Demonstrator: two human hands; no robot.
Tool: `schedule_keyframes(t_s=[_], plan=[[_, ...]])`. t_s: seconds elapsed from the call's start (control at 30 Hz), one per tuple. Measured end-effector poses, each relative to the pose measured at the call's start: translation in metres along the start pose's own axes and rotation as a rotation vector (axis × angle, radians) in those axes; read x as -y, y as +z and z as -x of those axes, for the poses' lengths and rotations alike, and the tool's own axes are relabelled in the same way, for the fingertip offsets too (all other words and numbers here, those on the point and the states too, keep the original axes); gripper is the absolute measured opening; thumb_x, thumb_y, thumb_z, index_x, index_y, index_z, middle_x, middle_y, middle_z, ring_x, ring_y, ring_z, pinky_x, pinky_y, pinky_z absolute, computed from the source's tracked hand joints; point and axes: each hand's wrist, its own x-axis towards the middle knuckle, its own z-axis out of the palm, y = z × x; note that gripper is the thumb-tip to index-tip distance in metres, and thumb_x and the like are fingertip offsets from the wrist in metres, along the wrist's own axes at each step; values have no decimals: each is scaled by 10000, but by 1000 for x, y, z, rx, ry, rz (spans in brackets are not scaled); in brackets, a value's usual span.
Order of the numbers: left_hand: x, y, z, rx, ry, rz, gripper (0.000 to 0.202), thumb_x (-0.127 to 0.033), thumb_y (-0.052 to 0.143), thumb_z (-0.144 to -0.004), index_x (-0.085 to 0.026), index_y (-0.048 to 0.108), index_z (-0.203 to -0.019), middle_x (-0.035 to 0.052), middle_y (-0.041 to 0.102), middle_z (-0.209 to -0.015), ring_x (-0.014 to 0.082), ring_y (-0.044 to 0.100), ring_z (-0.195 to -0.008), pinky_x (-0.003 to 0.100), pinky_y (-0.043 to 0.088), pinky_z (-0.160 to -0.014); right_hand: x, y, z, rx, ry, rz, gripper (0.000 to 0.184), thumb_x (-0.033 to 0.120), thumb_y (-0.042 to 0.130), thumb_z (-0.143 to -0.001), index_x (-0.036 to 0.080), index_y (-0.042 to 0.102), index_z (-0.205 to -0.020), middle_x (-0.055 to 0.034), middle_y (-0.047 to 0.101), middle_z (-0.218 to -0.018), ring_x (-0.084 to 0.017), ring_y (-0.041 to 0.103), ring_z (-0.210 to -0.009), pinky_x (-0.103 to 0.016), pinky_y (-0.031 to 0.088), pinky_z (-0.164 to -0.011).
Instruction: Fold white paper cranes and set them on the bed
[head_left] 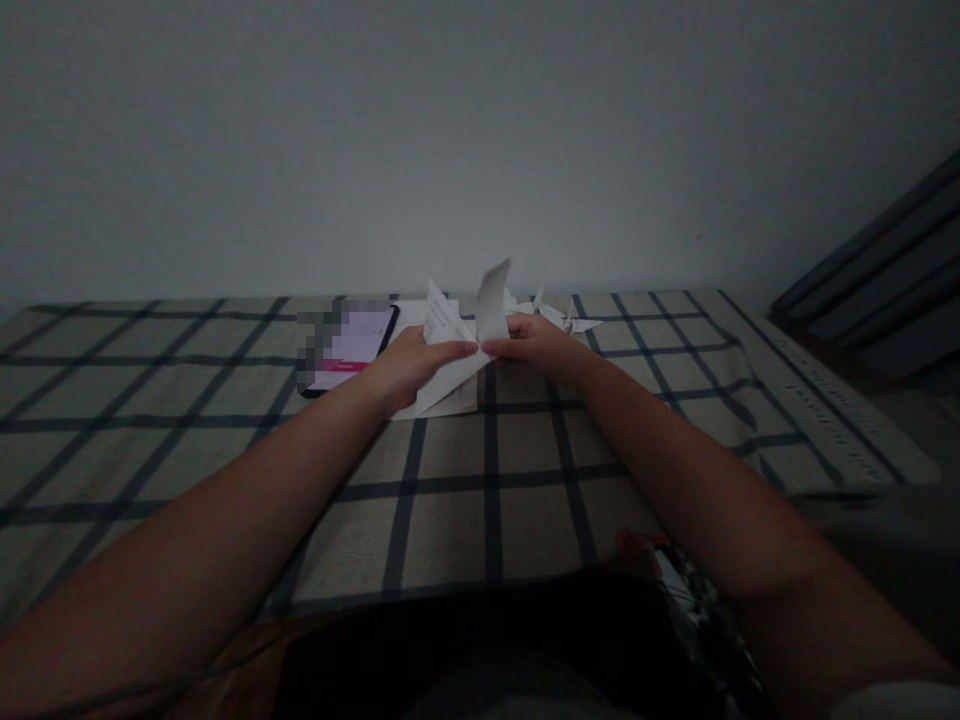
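Between my two hands is a white folded paper [448, 372], with one flap standing up on the left and another on the right. My left hand [411, 368] grips its left side, the thumb stretched along the top. My right hand [541, 345] pinches the right part beside the taller flap, so both thumb tips almost meet in the middle. Under the held piece lie flat white sheets [463, 402], partly covered. Just beyond my right hand sit folded paper pieces [559, 314] with pointed ends, partly hidden by that hand.
A tablet or large phone [352, 345] with a lit screen lies left of my left hand, part of it pixelated. A checked cloth [450, 500] covers the table, which meets a plain wall [480, 140]. Dark slanted panels [892, 260] stand at the right.
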Motion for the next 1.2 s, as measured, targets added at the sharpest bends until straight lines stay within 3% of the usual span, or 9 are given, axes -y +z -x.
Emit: schedule_keyframes(t_s=[0.2,0.3,0.37,0.43,0.5,0.63,0.77,0.97,1.2], plan=[[4,1,-5,49,95,-31,569,-365,859,-695,-148,693,-1194,173,746,-1185,332,728,-1030,488,593,-907,-3,0,-2,-25,39,-153,371,448,835,-729,146,703,-900,-36,701,-860,-119,616,-728,-240,511,-667],[10,-4,-13,-59,385,-127,792,-411,865,-688,-240,543,-1392,137,667,-1322,292,690,-1105,446,594,-910,-1,2,-3,-84,39,-273,388,430,850,-703,142,686,-905,-36,694,-844,-115,616,-712,-243,529,-671],[11,-9,-15,-147,533,-346,850,-430,875,-676,-275,506,-1426,135,584,-1408,269,666,-1113,423,594,-886,1,3,-4,-119,28,-309,399,420,855,-698,145,686,-932,-35,698,-855,-115,619,-717,-239,541,-670],[10,-12,-13,-213,658,-566,787,-444,866,-692,-276,542,-1389,132,523,-1462,271,629,-1158,425,583,-895,1,4,-4,-149,12,-325,420,412,861,-687,151,688,-967,-39,710,-891,-123,633,-747,-242,556,-682],[7,-12,-8,-182,745,-710,661,-481,817,-753,-268,591,-1336,114,546,-1430,266,625,-1160,438,566,-924,1,5,-5,-164,-11,-326,450,419,867,-677,152,687,-992,-44,720,-924,-134,648,-782,-251,569,-706],[3,-6,1,-54,666,-755,595,-520,720,-844,-252,606,-1363,108,608,-1361,243,653,-1112,400,553,-924,3,7,-3,-129,-58,-263,485,461,863,-694,144,684,-1014,-48,725,-942,-135,657,-795,-265,574,-741],[5,-2,1,-60,548,-673,620,-507,733,-823,-221,627,-1363,116,646,-1336,241,647,-1115,348,542,-901,5,8,-1,-87,-57,-162,438,493,831,-740,136,682,-946,-48,720,-865,-137,657,-775,-274,559,-752],[5,-1,-1,-46,445,-525,388,-455,770,-789,-169,758,-1052,92,758,-1037,209,669,-911,320,510,-825,4,6,-3,-113,-85,-40,363,461,802,-775,136,692,-895,-24,690,-780,-120,622,-714,-256,506,-695],[4,3,0,-98,246,-307,351,-463,824,-687,-166,698,-827,40,705,-761,166,628,-679,284,484,-649,5,7,-1,-136,-25,-20,332,443,776,-796,131,698,-880,-42,707,-815,-115,614,-686,-256,493,-662]])
